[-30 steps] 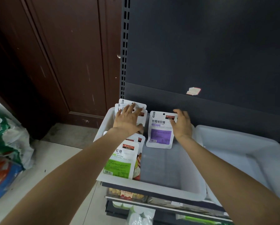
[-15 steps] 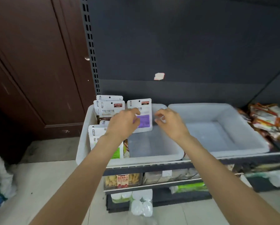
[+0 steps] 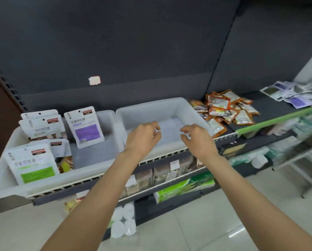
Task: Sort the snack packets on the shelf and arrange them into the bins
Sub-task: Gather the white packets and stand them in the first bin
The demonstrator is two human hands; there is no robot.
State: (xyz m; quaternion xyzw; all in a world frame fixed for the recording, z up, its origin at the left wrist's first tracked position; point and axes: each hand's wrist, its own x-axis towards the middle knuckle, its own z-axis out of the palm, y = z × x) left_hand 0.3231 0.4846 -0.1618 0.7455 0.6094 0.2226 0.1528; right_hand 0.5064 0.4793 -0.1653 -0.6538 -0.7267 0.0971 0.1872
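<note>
two bins (image 3: 171, 105) sit side by side on the shelf (image 3: 271, 107); packets (image 3: 84, 126) stand in the left one.

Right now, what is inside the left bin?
The left bin holds a green-label packet in front, white packets behind it, and a purple-label packet leaning upright. The green one covers whatever lies behind it.

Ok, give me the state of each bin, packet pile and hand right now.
left bin: partly filled, packets standing
purple packet: upright, leaning on the back wall
right bin: empty
orange packets: loose heap on shelf
left hand: holding nothing
right hand: holding nothing
</note>
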